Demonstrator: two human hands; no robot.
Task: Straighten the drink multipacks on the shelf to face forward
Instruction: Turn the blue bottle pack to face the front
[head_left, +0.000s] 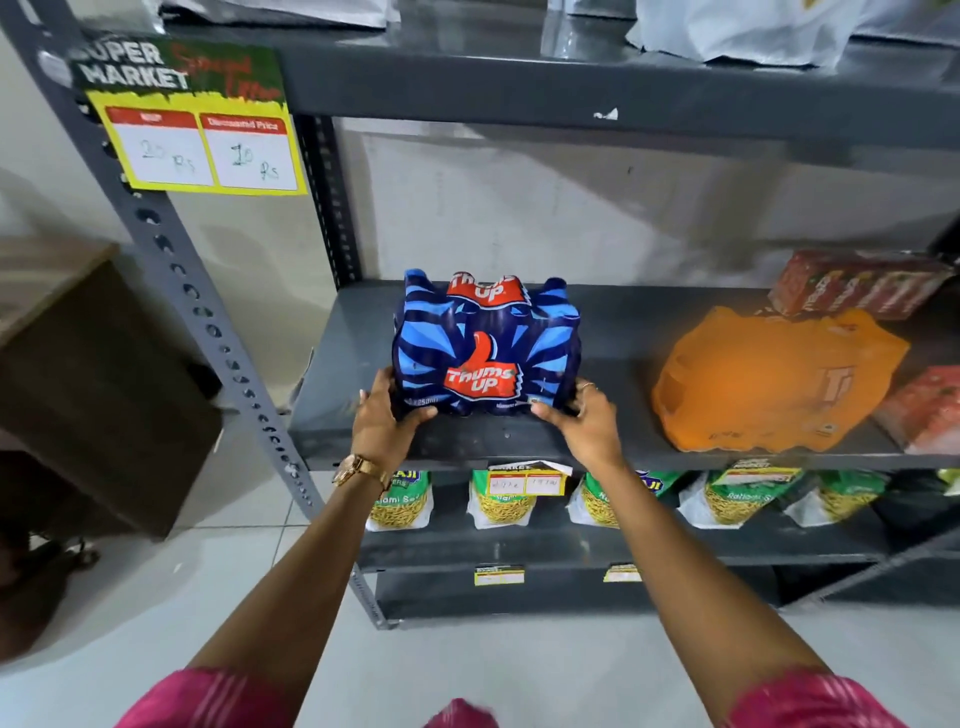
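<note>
Blue multipack (485, 348) sits near the front edge of the gray shelf (613, 332), at its left end. My left hand (387, 421) and my right hand (582, 415) press on its two bottom corners, fingers wrapped tight around the sides. I think I should turn it slowly with both hands until the red thumb logo looks straight out. It is wrapped in shiny blue plastic with lumps on top. An orange multipack (774, 379) lies crooked, well apart.
</note>
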